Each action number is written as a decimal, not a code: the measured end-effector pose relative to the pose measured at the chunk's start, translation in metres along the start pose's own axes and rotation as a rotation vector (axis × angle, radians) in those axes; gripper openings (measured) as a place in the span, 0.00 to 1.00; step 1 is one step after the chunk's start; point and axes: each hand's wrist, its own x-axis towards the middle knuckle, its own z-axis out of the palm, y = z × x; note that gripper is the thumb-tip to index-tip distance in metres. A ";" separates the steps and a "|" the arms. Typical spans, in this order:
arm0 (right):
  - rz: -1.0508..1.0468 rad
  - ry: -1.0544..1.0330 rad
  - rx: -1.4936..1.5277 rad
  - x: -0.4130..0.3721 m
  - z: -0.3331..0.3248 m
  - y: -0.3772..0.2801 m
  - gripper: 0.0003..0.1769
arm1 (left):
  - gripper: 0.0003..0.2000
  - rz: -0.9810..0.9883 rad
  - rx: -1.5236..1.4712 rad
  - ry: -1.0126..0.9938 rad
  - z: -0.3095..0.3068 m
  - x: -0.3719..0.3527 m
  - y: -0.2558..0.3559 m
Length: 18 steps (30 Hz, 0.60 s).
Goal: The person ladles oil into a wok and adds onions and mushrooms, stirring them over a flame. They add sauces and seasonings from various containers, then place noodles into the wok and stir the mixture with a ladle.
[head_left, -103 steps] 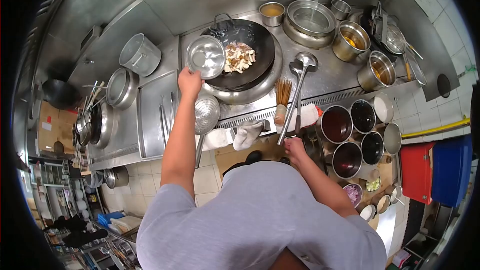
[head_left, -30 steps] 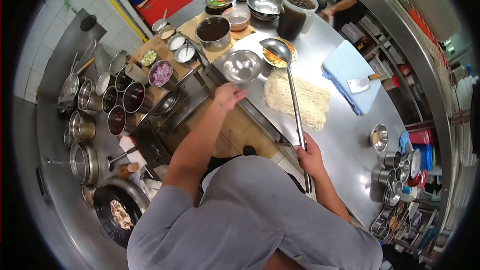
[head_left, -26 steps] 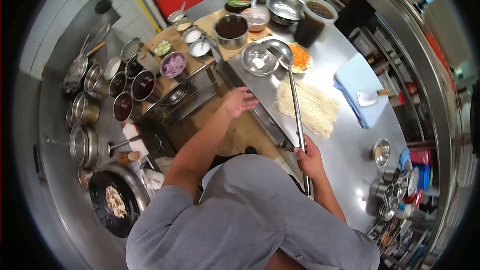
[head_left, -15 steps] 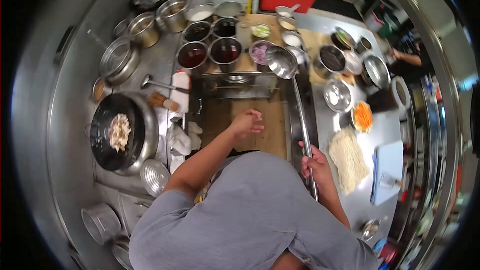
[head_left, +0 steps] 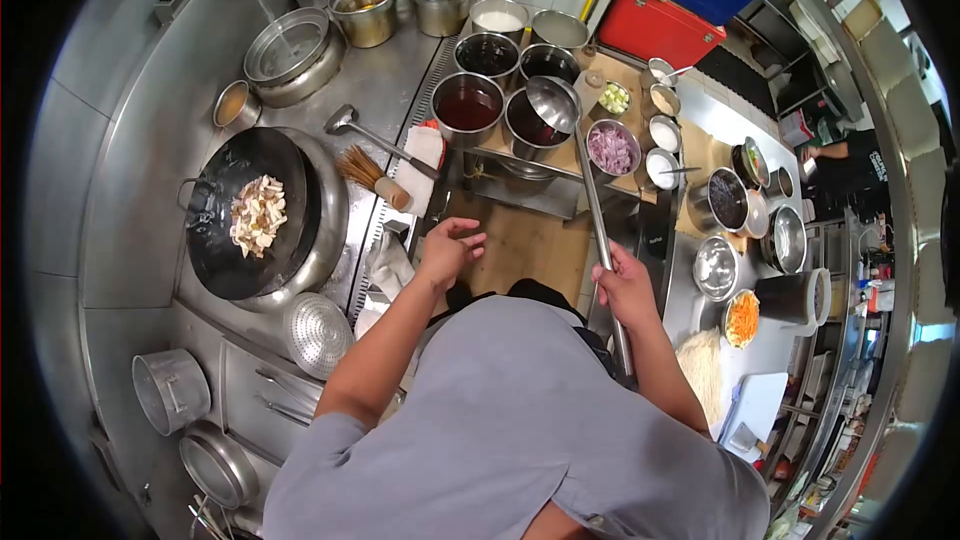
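My right hand [head_left: 624, 285] is wrapped round the long handle of a steel ladle [head_left: 553, 103]. The ladle's bowl hangs over the pot of dark red liquid [head_left: 530, 132], overlapping its rim in this view. My left hand [head_left: 450, 252] is held out with nothing in it, fingers spread and slightly curled, above the floor gap between the two counters. Left of it a black wok [head_left: 225, 265] sits on the stove, with pale chopped pieces of food [head_left: 259, 217] heaped inside. A bowl of chopped red onion [head_left: 612, 148] stands just right of the ladle.
A bamboo brush [head_left: 375, 178] and a second ladle [head_left: 380, 140] lie beside the wok. A perforated strainer [head_left: 318, 335] rests in front. On the right counter are shredded carrot [head_left: 742, 318], noodles [head_left: 700, 372] and a cutting board [head_left: 756, 410]. Another person [head_left: 850, 160] stands far right.
The camera view has turned, so the counters appear shifted. The ladle's bowl has swung left, from beside the red onion to over the pot of dark red liquid. My left hand stays empty.
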 end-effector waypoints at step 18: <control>0.356 -0.233 0.374 0.098 -0.113 -0.049 0.31 | 0.31 0.556 1.176 -0.134 0.131 0.105 0.058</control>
